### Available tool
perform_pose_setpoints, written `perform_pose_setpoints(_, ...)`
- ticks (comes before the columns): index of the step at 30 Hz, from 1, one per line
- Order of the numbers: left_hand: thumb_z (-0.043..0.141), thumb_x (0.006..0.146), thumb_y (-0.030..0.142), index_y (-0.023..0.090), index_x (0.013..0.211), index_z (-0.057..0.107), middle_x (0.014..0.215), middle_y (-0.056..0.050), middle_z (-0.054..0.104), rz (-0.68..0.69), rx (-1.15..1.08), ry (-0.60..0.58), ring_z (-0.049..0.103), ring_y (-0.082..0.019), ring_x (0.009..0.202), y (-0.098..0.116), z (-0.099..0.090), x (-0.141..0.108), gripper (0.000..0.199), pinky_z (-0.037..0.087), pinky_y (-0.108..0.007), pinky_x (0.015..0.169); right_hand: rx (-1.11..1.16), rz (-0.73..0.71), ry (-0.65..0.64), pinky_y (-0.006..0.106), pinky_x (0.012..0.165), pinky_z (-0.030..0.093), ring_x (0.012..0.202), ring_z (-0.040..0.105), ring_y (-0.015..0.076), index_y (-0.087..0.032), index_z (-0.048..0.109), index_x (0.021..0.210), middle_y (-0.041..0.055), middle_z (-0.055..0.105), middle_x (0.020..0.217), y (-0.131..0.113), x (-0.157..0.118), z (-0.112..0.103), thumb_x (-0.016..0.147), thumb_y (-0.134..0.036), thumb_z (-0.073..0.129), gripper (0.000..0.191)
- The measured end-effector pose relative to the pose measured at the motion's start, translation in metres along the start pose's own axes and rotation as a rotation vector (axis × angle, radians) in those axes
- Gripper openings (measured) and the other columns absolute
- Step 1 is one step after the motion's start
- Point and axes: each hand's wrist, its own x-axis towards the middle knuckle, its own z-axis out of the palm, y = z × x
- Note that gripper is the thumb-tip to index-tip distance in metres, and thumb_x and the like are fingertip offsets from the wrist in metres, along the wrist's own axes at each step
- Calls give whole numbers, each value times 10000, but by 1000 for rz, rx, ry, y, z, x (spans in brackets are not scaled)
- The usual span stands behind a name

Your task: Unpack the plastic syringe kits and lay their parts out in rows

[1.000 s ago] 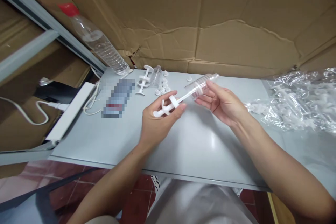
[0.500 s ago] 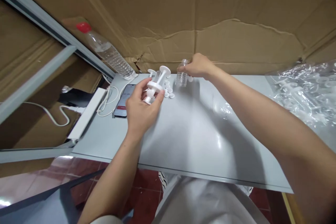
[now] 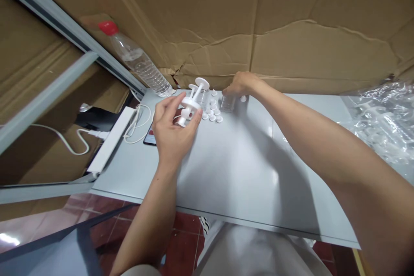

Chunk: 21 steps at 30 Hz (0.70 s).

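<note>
My left hand (image 3: pixel 171 131) is closed around a white plastic plunger-like piece (image 3: pixel 190 103) with a wide disc, a ring and a stem, tilted up over the table. Behind it are another white disc-topped piece (image 3: pixel 193 88) and a ribbed clear plastic part (image 3: pixel 203 97). At the table's back edge, my right hand (image 3: pixel 241 83) has its fingers closed at the top of a small clear plastic bottle (image 3: pixel 228 103), covering its neck. Several small white caps (image 3: pixel 212 113) lie between the two hands. A single cap (image 3: pixel 243 98) is just right of the bottle.
A large water bottle with a red cap (image 3: pixel 139 62) leans at the back left. A phone (image 3: pixel 149 138), white cable (image 3: pixel 142 131) and power strip (image 3: pixel 111 140) lie left. Clear bags of white parts (image 3: pixel 381 120) fill the right end. Cardboard (image 3: pixel 291 51) stands behind the grey table (image 3: pixel 220 172).
My right hand now covers the neck of the small bottle, which was visible before. My left hand keeps hold of the white piece. The whole view has shifted slightly.
</note>
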Motion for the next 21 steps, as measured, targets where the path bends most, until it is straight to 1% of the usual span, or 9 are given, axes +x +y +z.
perform_pose_setpoints(2, 854, 825, 351, 235, 1297, 762, 1251, -100, 708, 6, 20, -20, 699, -240, 1117, -1, 1, 0, 494, 602, -347, 901, -6, 0, -5, 425, 940, 595, 1129, 716, 375, -140, 785, 1165, 186, 758, 1127, 1, 1, 1, 827, -617, 762, 585)
perform_pose_setpoints(5, 849, 828, 363, 240, 1305, 757, 1201, -84, 729, -22, 23, -42, 706, -216, 1023, 1, 1, 0, 500, 598, -341, 875, -9, 8, 13, 426, 959, 592, 1163, 706, 382, -129, 773, 1220, 197, 756, 1170, 1, 2, 2, 792, -647, 790, 673)
perform_pose_setpoints(8, 845, 828, 372, 239, 1302, 755, 1197, -78, 732, -43, 14, -34, 703, -203, 1001, 2, 0, -1, 500, 593, -328, 867, -16, 11, 31, 426, 985, 587, 1202, 697, 385, -111, 755, 1275, 215, 744, 1227, 0, 4, 4, 751, -656, 830, 761)
perform_pose_setpoints(12, 843, 828, 395, 237, 1299, 751, 1207, -76, 732, -64, -7, -28, 702, -194, 973, 2, -2, -2, 505, 592, -330, 861, -27, 12, 50, 413, 975, 595, 1216, 697, 388, -123, 758, 1282, 211, 748, 1240, -1, 7, 8, 693, -647, 883, 798)
perform_pose_setpoints(17, 846, 821, 393, 229, 1289, 756, 1192, -74, 735, -81, -31, -23, 704, -186, 953, 2, -3, -3, 505, 600, -319, 851, -24, -18, 63, 423, 987, 589, 1197, 709, 374, -133, 768, 1263, 217, 762, 1220, -1, 11, 12, 737, -661, 842, 749)
perform_pose_setpoints(19, 851, 814, 378, 221, 1289, 757, 1195, -78, 733, -87, -38, -22, 703, -177, 926, 2, -4, -3, 509, 600, -316, 843, -24, -27, 76, 446, 987, 585, 1195, 711, 386, -122, 759, 1277, 231, 755, 1231, -2, 12, 12, 757, -676, 816, 761)
perform_pose_setpoints(21, 852, 812, 373, 226, 1288, 757, 1208, -77, 728, -92, -41, -25, 699, -169, 901, 2, -4, -3, 507, 602, -317, 836, -18, -74, 96, 471, 981, 583, 1189, 711, 407, -94, 750, 1285, 253, 750, 1223, -3, 13, 13, 763, -694, 802, 797)
